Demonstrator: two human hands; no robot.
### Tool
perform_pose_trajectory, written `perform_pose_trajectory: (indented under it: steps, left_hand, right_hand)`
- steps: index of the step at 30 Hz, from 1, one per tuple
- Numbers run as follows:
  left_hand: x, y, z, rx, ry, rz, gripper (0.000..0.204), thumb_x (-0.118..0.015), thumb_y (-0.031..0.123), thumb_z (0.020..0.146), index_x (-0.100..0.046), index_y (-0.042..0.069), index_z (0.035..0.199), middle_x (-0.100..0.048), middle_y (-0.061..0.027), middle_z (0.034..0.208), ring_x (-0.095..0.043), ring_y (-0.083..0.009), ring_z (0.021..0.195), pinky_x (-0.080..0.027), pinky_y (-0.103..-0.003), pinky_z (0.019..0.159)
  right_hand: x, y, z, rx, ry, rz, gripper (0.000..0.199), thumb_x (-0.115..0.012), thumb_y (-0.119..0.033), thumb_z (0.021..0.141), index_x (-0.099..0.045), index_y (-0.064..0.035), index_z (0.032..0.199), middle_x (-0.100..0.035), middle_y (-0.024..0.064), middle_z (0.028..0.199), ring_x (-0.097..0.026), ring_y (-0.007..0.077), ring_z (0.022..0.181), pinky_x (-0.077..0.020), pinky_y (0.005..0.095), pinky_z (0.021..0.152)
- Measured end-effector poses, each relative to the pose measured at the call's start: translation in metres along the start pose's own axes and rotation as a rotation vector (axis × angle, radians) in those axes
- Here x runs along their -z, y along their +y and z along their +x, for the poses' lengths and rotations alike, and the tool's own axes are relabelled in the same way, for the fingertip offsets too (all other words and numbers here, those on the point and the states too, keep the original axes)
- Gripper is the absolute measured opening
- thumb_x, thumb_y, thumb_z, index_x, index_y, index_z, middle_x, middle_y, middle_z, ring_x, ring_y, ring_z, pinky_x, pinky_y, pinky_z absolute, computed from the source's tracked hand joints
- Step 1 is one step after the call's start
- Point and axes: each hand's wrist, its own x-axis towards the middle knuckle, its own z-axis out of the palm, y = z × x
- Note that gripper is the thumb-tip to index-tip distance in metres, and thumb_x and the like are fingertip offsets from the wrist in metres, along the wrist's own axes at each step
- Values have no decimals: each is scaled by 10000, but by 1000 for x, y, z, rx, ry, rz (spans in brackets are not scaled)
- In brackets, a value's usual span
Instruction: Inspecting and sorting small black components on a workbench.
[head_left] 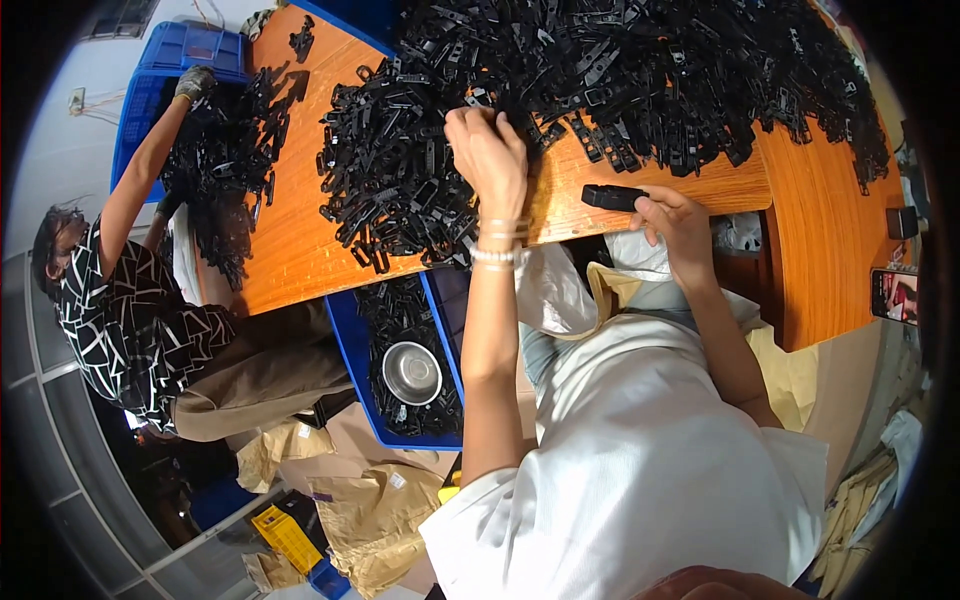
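Observation:
My left hand [488,155] is over the big pile of black plastic parts [400,150]. Its fingers are curled down at the pile's near side, and what they grip, if anything, is hidden. Between thumb and fingers of my right hand [677,225] is a long black plastic piece [612,197], possibly several flat parts stacked together. It is held level above the front edge of the orange wooden table [590,220], pointing left. The loose parts in the pile are narrow, with slots and loops.
At left, another person's gloved hand [195,82] is by a blue crate [190,50] and a second heap [215,170]. Below the table edge, a blue bin [350,345] holds black parts and a metal bowl [412,373]. A phone [893,296] stands at far right. Brown paper bags [375,520] lie below.

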Motion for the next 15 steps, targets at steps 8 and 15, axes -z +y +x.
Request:
perform_pose_trajectory:
  steps: [8,15]
  left_hand:
    - [39,34,-35,911,-655,-1471,253,-514,90,842,-518,-38,1061,-589,-145,870,-571,-147,674,-477,-236,589]
    - [53,49,-40,750,-1047,-1214,292,-495,106,859,-495,-84,1081,-608,-116,867,-596,-155,727,-493,-240,590]
  right_hand:
    - [9,-7,5,148,-72,86,200,-573,-68,782,-573,40,950,-565,65,685,-526,81,583,-372,181,478]
    - [6,-28,1,366,-202,-349,238,-592,5,719,-592,9,957,-562,62,855,-532,76,643,-401,173,549]
